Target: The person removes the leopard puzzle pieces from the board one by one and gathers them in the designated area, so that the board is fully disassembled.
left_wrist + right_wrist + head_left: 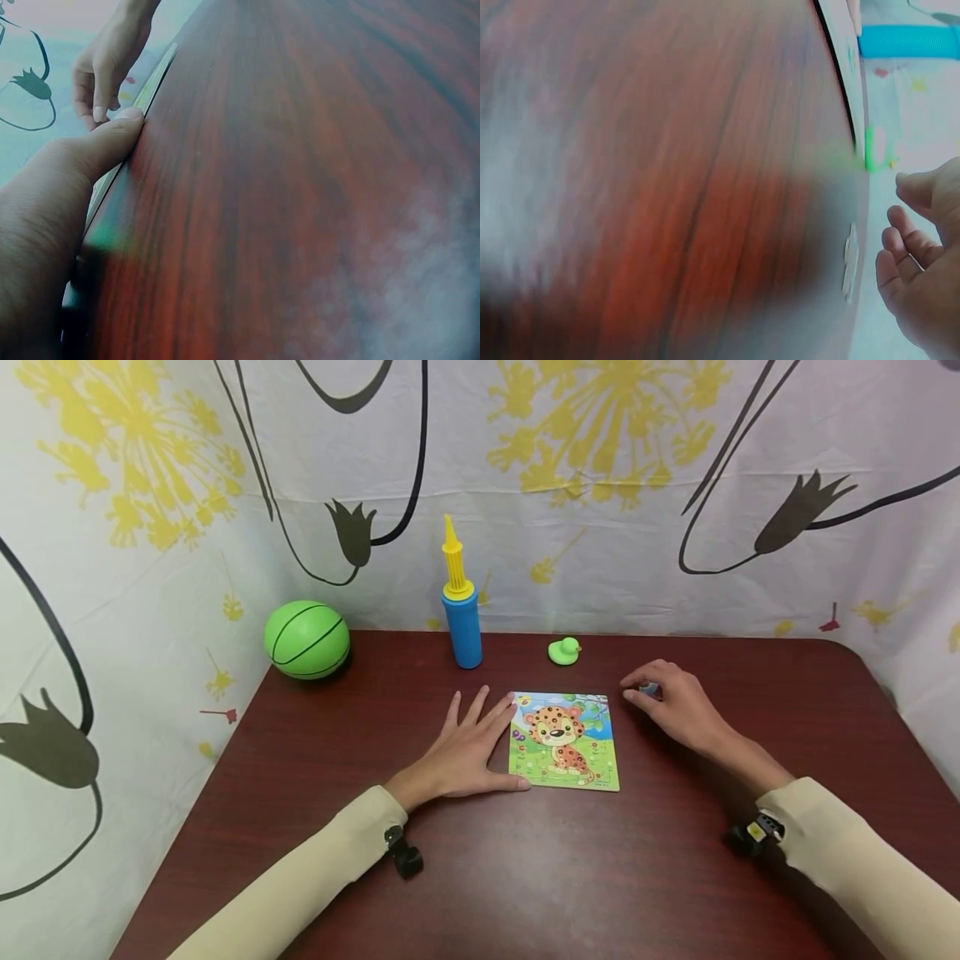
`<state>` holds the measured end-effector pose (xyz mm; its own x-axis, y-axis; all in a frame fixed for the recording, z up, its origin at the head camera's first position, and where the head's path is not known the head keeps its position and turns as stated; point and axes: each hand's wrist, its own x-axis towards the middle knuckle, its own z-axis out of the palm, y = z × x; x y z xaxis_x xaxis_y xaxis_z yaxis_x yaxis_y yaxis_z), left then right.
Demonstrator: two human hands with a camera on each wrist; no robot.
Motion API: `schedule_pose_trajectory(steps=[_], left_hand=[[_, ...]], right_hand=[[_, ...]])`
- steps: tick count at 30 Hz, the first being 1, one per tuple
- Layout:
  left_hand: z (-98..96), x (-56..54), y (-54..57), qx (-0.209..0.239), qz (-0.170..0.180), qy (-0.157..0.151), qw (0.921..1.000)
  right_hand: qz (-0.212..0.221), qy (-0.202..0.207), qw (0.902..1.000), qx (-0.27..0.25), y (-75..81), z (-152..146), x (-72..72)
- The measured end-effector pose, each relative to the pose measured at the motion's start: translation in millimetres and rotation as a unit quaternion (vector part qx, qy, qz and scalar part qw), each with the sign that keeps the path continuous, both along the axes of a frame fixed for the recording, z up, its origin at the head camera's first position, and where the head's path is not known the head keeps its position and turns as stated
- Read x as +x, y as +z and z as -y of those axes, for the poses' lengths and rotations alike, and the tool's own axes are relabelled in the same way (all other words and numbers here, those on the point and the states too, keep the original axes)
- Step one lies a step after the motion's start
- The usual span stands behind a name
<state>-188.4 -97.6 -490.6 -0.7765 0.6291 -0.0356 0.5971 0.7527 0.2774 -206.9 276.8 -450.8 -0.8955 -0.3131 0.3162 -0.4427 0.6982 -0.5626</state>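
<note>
A square jigsaw puzzle with a spotted leopard cub picture lies flat on the table. My left hand spreads its fingers at the puzzle's left side, index fingertip at the upper left corner and thumb along the near edge. In the left wrist view, the thumb of the left hand touches that edge. To the right of the puzzle hovers my right hand, fingers loosely bent. Partly hidden beneath it is a small light-blue piece. The right wrist view shows the right hand with thumb and fingers apart, and a thin flat piece on the table.
Behind the puzzle sits a green toy duck. A blue hand pump with a yellow nozzle stands upright near the back edge. At the back left corner is a green ball. Patterned cloth hangs behind the dark wooden table.
</note>
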Motion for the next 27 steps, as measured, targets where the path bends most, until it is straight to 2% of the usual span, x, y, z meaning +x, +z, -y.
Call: schedule_pose_trajectory(steps=[5, 14, 27], left_hand=[[0.5, 0.0, -0.6, 0.004, 0.001, -0.001, 1.0000], [0.4, 0.5, 0.7, 0.004, 0.000, -0.002, 1.0000], [-0.2, 0.1, 0.0, -0.004, 0.003, 0.002, 1.0000]], right_hand=[[0.007, 0.019, 0.9998, -0.001, 3.3, 16, 4.6], [0.054, 0.054, 0.9971, -0.009, 7.0, 39, 8.7], [0.060, 0.093, 0.9937, -0.017, 1.4, 62, 9.5]])
